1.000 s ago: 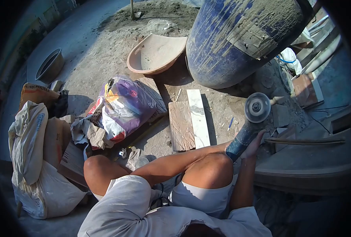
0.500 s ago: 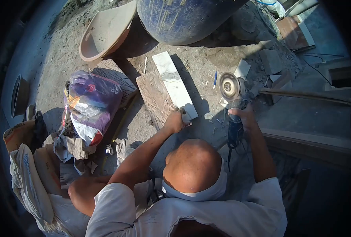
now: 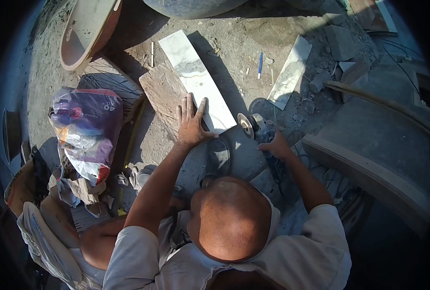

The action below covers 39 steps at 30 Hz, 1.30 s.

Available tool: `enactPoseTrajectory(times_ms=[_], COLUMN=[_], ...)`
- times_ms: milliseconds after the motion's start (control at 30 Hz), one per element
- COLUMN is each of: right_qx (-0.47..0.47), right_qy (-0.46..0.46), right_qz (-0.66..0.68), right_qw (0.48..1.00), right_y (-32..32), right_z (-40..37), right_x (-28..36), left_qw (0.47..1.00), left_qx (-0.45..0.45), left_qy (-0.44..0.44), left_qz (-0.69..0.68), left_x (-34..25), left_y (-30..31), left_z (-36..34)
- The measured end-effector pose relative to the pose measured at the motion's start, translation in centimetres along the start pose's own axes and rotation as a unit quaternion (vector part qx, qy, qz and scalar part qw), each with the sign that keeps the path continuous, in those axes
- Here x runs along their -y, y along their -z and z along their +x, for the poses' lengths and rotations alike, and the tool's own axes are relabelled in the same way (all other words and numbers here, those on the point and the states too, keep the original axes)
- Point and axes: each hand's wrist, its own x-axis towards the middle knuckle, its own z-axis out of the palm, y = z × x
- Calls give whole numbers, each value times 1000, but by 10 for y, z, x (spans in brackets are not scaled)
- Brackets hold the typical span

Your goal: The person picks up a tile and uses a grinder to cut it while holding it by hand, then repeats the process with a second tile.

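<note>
A long white marble strip lies on a wooden board on the dirt ground. My left hand presses flat, fingers spread, on the strip's near end and the board. My right hand grips the dark body of an angle grinder. Its disc stands edge-on just right of the strip's near corner. My knee fills the lower middle of the view.
A purple and orange sack and crumpled bags lie left. A tan basin tilts at the top left beside a blue drum. A second marble offcut, a blue pen, rubble and a curved concrete edge sit right.
I have leaned further forward. My left hand went from gripping the strip's end to lying flat on it. The grinder came down and left, its disc now at the strip's near corner.
</note>
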Motion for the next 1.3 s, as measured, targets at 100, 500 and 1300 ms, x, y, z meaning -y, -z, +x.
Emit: enactPoseTrajectory(times_ms=[100,500,1300], right_qx=[0,-1,13], right_qy=[-23,-17,-3], right_qz=[6,21,22], right_qw=[1000,1000,1000], right_y=[-6,-14,-9], right_z=[0,-4,-9], right_x=[-4,-5,8], left_qw=[1000,999,1000], left_qx=[0,15,4], left_qy=[4,30,24], left_qz=[0,4,-3], left_x=[1,-4,-4], left_y=[-2,3,2], left_z=[0,1,1])
